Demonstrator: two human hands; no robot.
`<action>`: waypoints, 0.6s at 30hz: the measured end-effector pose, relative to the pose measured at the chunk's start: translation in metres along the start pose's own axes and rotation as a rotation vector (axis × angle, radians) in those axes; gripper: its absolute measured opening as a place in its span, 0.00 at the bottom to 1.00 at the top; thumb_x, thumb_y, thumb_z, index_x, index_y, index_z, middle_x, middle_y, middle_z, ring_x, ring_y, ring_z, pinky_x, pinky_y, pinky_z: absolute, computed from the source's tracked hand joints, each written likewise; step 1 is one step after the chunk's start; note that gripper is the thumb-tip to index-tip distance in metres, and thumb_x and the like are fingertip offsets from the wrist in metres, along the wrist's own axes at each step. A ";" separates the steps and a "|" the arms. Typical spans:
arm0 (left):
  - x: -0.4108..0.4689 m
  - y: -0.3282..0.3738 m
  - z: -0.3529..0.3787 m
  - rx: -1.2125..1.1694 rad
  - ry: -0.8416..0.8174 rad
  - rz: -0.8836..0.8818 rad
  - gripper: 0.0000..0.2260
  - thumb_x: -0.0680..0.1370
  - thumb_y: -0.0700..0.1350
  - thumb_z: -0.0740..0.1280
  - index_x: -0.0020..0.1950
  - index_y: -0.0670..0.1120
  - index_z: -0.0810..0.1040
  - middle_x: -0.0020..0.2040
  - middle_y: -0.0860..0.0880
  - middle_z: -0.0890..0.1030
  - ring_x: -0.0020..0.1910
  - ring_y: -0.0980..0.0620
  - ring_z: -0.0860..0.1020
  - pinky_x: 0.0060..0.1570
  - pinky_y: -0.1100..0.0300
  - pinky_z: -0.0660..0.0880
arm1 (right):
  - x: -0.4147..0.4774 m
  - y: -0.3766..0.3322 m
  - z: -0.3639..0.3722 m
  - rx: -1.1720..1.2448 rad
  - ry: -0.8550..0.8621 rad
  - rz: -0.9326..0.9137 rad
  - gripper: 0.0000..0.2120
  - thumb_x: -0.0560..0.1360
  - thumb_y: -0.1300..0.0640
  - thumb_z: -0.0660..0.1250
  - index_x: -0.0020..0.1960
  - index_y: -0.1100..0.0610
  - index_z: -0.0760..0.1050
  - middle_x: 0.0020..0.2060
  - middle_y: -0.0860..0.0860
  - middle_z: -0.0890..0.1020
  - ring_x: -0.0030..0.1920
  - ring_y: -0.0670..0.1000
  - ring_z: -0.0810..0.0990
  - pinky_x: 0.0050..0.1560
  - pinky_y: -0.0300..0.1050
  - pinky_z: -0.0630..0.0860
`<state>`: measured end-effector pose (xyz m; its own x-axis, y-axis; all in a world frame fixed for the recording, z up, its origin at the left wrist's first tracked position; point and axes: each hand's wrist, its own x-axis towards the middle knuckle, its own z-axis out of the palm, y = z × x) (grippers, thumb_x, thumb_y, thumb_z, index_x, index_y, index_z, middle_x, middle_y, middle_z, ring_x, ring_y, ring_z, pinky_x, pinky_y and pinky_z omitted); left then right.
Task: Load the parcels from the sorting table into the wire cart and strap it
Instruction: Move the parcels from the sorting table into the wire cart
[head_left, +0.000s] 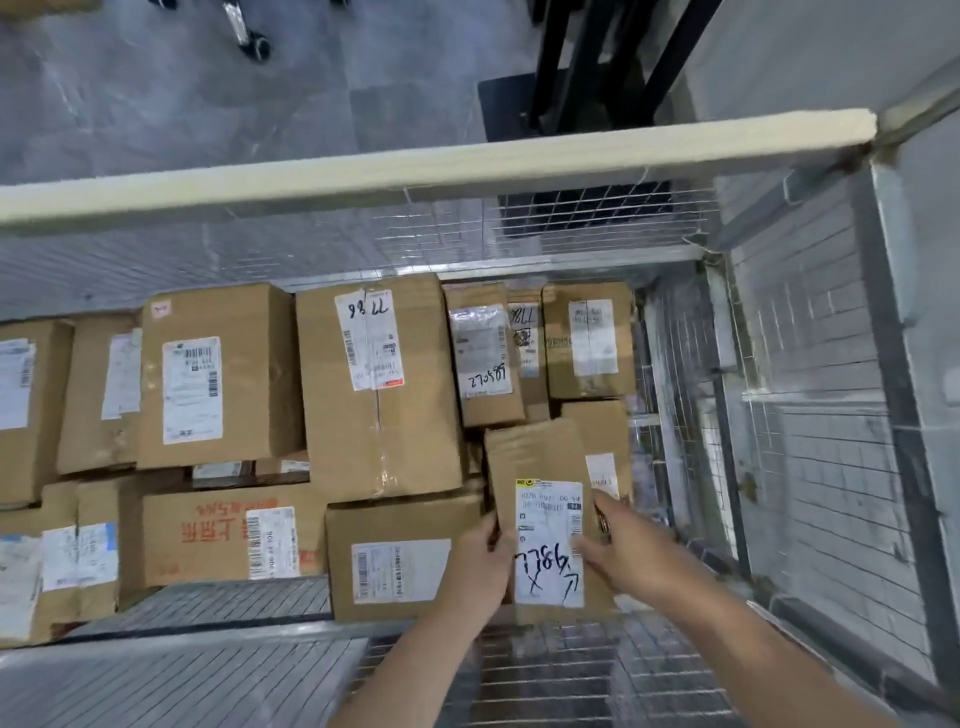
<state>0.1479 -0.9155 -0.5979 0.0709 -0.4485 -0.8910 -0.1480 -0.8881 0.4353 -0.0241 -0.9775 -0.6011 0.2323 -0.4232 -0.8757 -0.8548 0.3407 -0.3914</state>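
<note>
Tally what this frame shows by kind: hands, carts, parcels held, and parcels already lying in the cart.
Hands: 2 (left hand, right hand)
Carts: 1 (wire cart)
Parcels held: 1 (held parcel, gripped by both hands)
Parcels lying in the cart: at least 12 (loaded parcels, some partly hidden)
Total: at least 16

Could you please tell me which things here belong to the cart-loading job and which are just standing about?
Job: small parcel, held by left hand and right hand; wire cart; stacked parcels already inside it.
Standing about: black stand beyond the cart; castor on the floor, far left.
</note>
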 end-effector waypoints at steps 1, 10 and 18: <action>0.008 -0.004 0.003 0.026 0.030 0.009 0.11 0.85 0.46 0.57 0.65 0.53 0.74 0.56 0.55 0.82 0.52 0.58 0.80 0.33 0.78 0.71 | 0.011 0.002 0.003 -0.006 0.012 -0.002 0.20 0.79 0.54 0.66 0.70 0.50 0.68 0.63 0.45 0.79 0.58 0.45 0.78 0.54 0.38 0.75; 0.070 -0.020 0.014 0.393 0.238 0.039 0.03 0.80 0.41 0.65 0.51 0.49 0.74 0.48 0.52 0.80 0.39 0.60 0.78 0.33 0.68 0.75 | 0.079 0.023 0.026 0.027 0.020 0.071 0.13 0.80 0.58 0.65 0.63 0.57 0.69 0.57 0.53 0.81 0.54 0.52 0.81 0.55 0.52 0.79; 0.097 -0.017 0.015 0.558 0.153 0.007 0.07 0.79 0.42 0.63 0.41 0.44 0.73 0.43 0.45 0.81 0.41 0.47 0.80 0.35 0.59 0.73 | 0.081 0.049 0.029 0.077 -0.016 0.083 0.15 0.80 0.56 0.64 0.66 0.54 0.70 0.58 0.49 0.81 0.56 0.51 0.80 0.57 0.53 0.79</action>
<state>0.1424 -0.9427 -0.6933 0.2039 -0.5010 -0.8411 -0.6442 -0.7156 0.2700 -0.0338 -0.9704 -0.6997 0.1705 -0.3773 -0.9102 -0.8333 0.4379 -0.3376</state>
